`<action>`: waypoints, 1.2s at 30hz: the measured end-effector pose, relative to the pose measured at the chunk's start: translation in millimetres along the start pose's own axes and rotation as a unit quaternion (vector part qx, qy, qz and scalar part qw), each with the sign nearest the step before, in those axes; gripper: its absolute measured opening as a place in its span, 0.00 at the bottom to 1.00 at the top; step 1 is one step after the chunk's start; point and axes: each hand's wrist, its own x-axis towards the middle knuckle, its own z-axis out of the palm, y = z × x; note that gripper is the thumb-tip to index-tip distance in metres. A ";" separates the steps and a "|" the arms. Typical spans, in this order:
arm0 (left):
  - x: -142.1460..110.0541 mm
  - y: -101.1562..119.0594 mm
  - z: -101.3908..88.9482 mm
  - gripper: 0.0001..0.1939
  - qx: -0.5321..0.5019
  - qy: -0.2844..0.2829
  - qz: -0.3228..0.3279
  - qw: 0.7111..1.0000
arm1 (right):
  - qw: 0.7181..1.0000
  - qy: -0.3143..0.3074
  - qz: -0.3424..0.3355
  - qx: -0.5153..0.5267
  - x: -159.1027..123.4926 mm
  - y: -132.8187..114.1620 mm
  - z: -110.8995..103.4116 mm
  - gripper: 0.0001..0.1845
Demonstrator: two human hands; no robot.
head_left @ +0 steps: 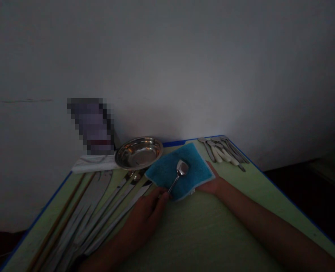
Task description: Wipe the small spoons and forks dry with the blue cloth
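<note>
My left hand (pixel 152 207) pinches the handle end of a metal spoon (pixel 181 168), whose bowl points away from me above a blue cloth (pixel 195 162). Under the cloth's right side lies my right hand (pixel 209 185), palm up, supporting it; its fingers are mostly hidden by the cloth. Whether the spoon's bowl touches the cloth cannot be told. Just beyond the cloth, on the left, stands a shiny metal bowl (pixel 139 153).
Left on the green table (pixel 201 241) lie long metal utensils (pixel 111 211) and wooden sticks (pixel 60 215). Spoons and white-handled cutlery (pixel 222 153) are piled at the back right. A blurred-out upright screen (pixel 92 126) stands behind a white block (pixel 92 164), near the wall.
</note>
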 end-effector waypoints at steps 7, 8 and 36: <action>-0.6 2.8 -0.4 0.14 -0.005 0.005 -0.019 1.000 | 0.998 0.050 -0.010 -0.039 3.6 2.2 -10.8 0.22; -0.2 3.3 -0.6 0.14 -0.005 0.011 -0.023 1.000 | 0.998 0.049 -0.007 -0.042 3.9 2.7 -11.7 0.21; -2.7 0.4 0.3 0.14 0.030 -0.020 0.005 0.999 | 0.976 0.167 -0.059 -0.125 6.3 14.1 -15.5 0.14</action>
